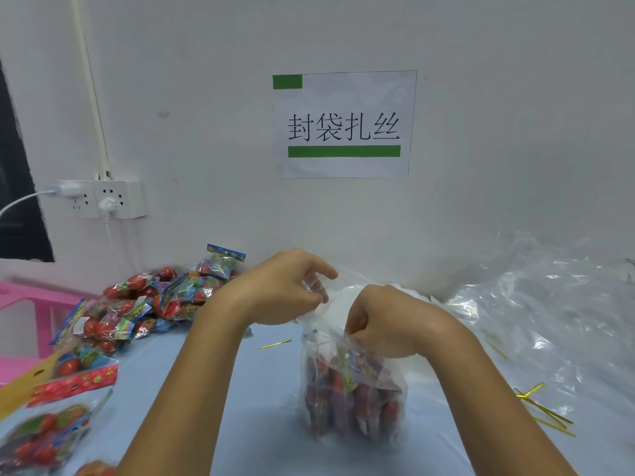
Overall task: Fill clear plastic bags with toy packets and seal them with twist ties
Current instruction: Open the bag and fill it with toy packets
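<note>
Filled bag (pixel 354 389) stands upright mid-table, mouth up. Left hand (pixel 285 290) and right hand (pixel 378 324) both pinch its top film, fingers curled. Nearest tie (pixel 276 344) lies flat just left, closer to left hand.

Two bare forearms enter from bottom edge, no sleeves in view up to frame limit. Left hand (pixel 285 290) and right hand (pixel 381 321): no gloves, rings, watch or wristband visible. Nails short, unpainted where seen. No marks or tattoos visible on either arm.
</note>
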